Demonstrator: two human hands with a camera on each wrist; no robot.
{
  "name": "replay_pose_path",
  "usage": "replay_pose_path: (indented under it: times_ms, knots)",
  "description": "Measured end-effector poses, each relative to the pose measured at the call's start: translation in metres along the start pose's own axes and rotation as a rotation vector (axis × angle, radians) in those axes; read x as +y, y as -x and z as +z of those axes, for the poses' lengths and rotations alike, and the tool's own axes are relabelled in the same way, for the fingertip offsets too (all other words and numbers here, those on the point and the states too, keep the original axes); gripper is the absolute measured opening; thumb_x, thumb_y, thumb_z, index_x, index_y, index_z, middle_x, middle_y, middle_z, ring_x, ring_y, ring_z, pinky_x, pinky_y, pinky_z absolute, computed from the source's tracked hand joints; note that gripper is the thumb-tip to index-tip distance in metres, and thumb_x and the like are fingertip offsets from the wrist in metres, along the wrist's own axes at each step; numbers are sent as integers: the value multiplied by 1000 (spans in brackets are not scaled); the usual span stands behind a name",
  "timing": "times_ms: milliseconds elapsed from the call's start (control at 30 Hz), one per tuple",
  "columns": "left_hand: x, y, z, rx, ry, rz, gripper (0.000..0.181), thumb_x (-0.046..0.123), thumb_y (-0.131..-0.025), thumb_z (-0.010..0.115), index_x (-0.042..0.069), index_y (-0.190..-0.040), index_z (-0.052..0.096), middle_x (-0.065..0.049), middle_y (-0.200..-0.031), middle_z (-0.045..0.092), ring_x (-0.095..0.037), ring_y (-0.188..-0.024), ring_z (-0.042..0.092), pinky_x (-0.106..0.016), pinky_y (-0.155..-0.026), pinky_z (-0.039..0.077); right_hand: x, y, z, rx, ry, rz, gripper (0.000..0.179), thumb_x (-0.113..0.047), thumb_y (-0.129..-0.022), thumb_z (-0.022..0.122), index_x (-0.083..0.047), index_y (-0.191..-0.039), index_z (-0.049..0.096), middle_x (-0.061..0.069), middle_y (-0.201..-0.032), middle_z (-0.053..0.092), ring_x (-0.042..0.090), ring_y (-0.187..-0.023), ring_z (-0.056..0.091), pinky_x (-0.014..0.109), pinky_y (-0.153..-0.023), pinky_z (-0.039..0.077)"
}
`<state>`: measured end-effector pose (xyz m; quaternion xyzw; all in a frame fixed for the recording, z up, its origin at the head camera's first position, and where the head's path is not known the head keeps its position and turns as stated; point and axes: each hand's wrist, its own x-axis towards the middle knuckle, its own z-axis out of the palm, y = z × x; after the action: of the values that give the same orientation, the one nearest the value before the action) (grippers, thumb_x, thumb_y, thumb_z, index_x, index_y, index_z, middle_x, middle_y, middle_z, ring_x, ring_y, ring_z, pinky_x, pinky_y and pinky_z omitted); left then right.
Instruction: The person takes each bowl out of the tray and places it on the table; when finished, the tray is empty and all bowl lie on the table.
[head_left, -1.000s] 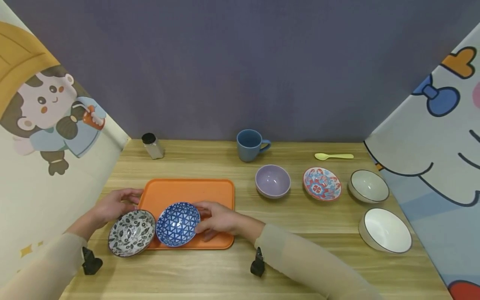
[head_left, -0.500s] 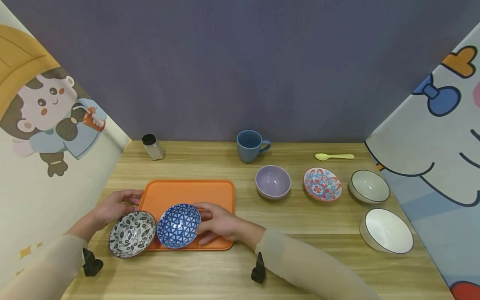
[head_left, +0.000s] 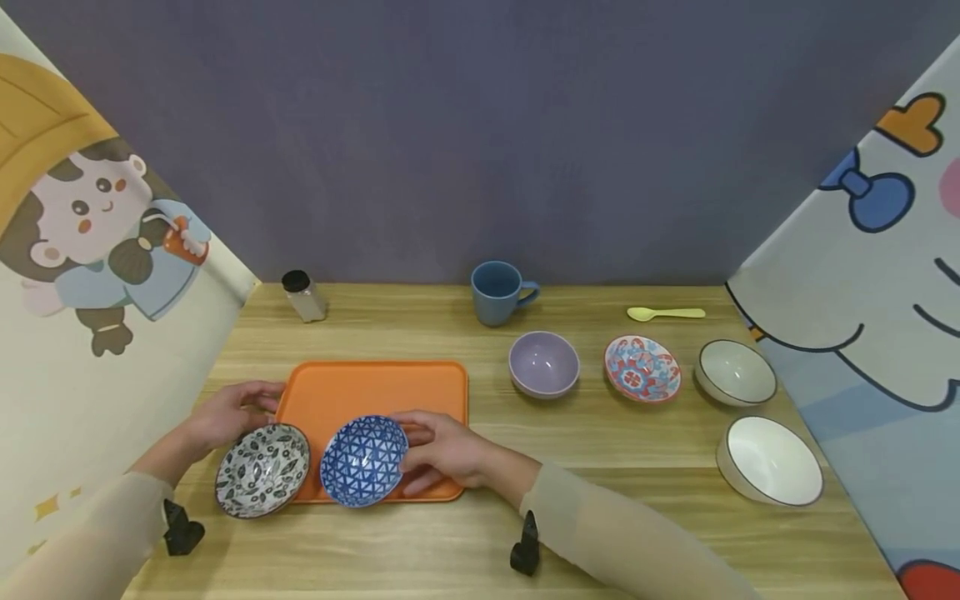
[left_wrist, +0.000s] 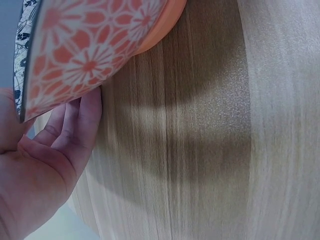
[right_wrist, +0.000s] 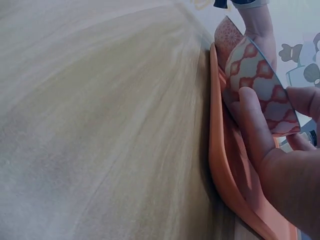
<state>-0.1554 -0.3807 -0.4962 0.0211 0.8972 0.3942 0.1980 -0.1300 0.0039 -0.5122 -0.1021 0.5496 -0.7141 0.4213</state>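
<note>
My left hand (head_left: 228,415) grips the rim of a bowl with black leaves on white inside (head_left: 262,471), tilted over the left front corner of an orange tray (head_left: 375,383). Its outside shows coral flowers in the left wrist view, with fingers (left_wrist: 87,117) bent underneath. A blue bowl with white triangles inside (head_left: 363,461) is in my right hand (head_left: 446,450), thumb at the rim and fingers behind. From the right wrist, this bowl's outer wall (right_wrist: 255,75) is white and red, held tilted over the tray. A narrow gap separates the two bowls.
Behind stand a black-capped jar (head_left: 305,296) and a blue mug (head_left: 497,293). Rightward are a purple bowl (head_left: 543,364), a red-and-blue patterned dish (head_left: 642,369), a yellow spoon (head_left: 666,314), a grey-green bowl (head_left: 737,372) and a white bowl (head_left: 772,461). Walls enclose the table.
My right hand has shifted slightly right and toward me with the blue bowl, widening the gap to the leaf-patterned bowl. The left hand and its bowl stay almost in place.
</note>
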Motion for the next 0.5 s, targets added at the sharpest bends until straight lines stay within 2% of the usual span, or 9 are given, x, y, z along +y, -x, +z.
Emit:
replay_pose_path:
  times_ms: [267,500]
  knots:
    - [0,1,-1,-6,4,-15,56,-3,-94,61,-8,-148,46,-21,-121,65,-34,-110,62,-29,-77,55,-6,10,1,20,-30,24,71,7,-86,65,-21,-150,51,18,-134,64,30,-87,74,48,-71,62]
    - [0,1,-1,-13,12,-5,55,-4,-93,60,-8,-147,47,-21,-120,64,-30,-107,62,-30,-76,56,-16,17,-6,48,-36,14,72,6,-86,65,-21,-151,49,19,-134,65,33,-94,74,50,-76,62]
